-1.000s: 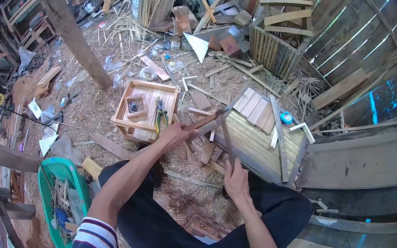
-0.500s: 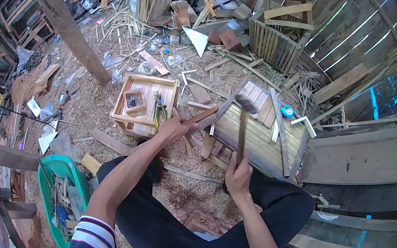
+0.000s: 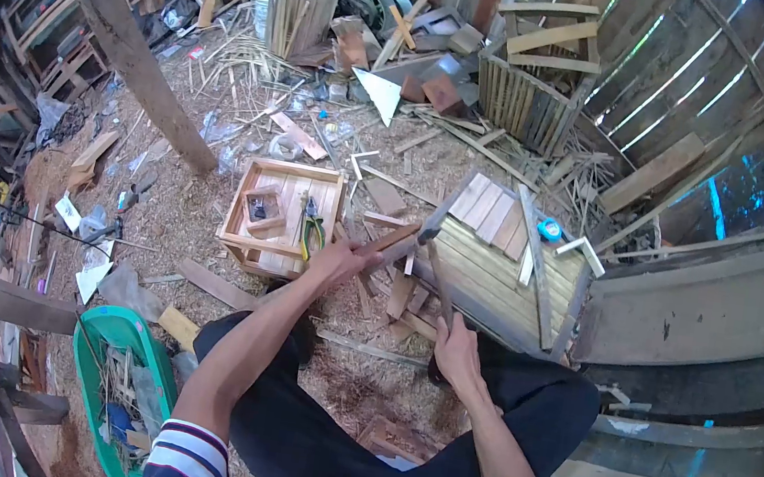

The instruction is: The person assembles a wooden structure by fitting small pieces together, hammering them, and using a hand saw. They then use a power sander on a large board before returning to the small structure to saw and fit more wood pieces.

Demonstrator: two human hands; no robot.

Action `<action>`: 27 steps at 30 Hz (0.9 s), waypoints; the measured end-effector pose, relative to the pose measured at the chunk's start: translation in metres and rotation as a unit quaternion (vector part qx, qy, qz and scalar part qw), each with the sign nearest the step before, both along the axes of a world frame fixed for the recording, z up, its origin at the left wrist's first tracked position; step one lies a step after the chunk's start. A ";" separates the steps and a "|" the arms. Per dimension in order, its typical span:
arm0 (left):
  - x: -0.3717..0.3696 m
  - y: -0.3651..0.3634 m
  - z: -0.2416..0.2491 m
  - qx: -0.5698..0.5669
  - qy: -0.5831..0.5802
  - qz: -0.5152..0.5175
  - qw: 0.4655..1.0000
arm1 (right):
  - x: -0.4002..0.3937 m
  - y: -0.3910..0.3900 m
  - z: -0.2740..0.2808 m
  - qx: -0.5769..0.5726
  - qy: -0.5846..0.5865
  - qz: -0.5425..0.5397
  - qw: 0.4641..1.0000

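Observation:
My left hand point(image 3: 336, 262) is closed around a brown wooden piece point(image 3: 388, 240) at the near left corner of the slatted board point(image 3: 485, 262). In my right hand point(image 3: 457, 347) is the handle of a hammer point(image 3: 439, 280), fingers wrapped round it. The hammer's head is at the wooden piece, just right of my left hand; whether they touch I cannot tell. Left of my left hand stands a wooden box point(image 3: 292, 176) holding pliers point(image 3: 311, 227) with yellow-green handles and a small wooden frame point(image 3: 263, 210).
A blue tape measure point(image 3: 549, 229) and loose strips lie on the slatted board. A green plastic tub point(image 3: 86, 364) with scraps stands at the lower left. A slanting post point(image 3: 136, 52) rises at the upper left. Slatted crates point(image 3: 526, 98) and wood scraps are farther back.
The hammer head has come down and to the left, from above the slatted board to the wooden piece. My right hand has moved slightly left; my left hand still grips the piece.

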State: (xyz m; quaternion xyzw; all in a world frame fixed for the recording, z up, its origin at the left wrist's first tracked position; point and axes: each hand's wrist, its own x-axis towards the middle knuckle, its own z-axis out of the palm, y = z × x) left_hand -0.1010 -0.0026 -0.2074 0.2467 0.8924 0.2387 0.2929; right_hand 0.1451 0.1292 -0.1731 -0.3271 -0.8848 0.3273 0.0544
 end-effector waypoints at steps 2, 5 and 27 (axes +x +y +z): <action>0.005 -0.001 -0.009 -0.003 -0.013 0.003 1.000 | -0.001 -0.003 0.021 -0.055 0.011 -0.030 0.998; 0.006 0.000 -0.005 -0.010 -0.023 0.013 1.000 | -0.004 -0.012 0.038 -0.063 0.180 -0.059 0.980; 0.014 -0.002 0.019 0.008 -0.058 0.019 0.998 | 0.003 -0.007 0.011 -0.048 0.115 -0.021 0.992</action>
